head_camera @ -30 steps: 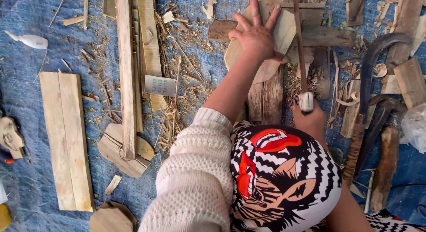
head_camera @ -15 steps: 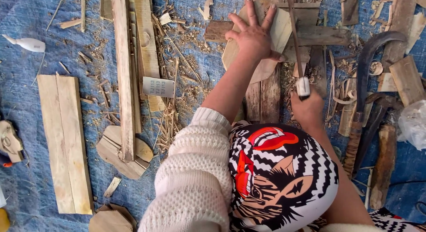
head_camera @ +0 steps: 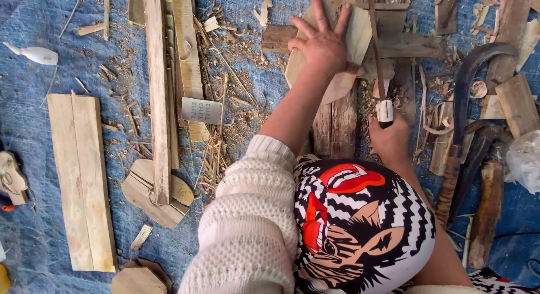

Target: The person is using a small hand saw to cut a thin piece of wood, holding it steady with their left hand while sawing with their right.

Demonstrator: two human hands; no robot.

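Pressing flat on a pale, thin wooden piece in the upper middle of the frame, your left hand has its fingers spread wide apart, palm down, not curled around anything. That piece lies on dark, weathered planks that run toward you. Just right of it, a long thin blade stands nearly vertical in the picture, its edge against the pale piece's right side. Your right hand is closed around the tool's handle below a white collar; the fingers are wrapped tight on it.

Your left arm wears a cream knitted sleeve, and a patterned black, white and red cloth fills the lower middle of the frame.

Everything lies on a blue tarp strewn with shavings and chips. Left of centre, long narrow slats run up the frame, one lying over a flat rounded cut-out. A small grey card rests beside them. At the far left lies a broad pale board, with a white object above it in the upper left. On the right side, a dark curved tool arcs downward among offcuts, and a clear plastic bag sits at the right edge.
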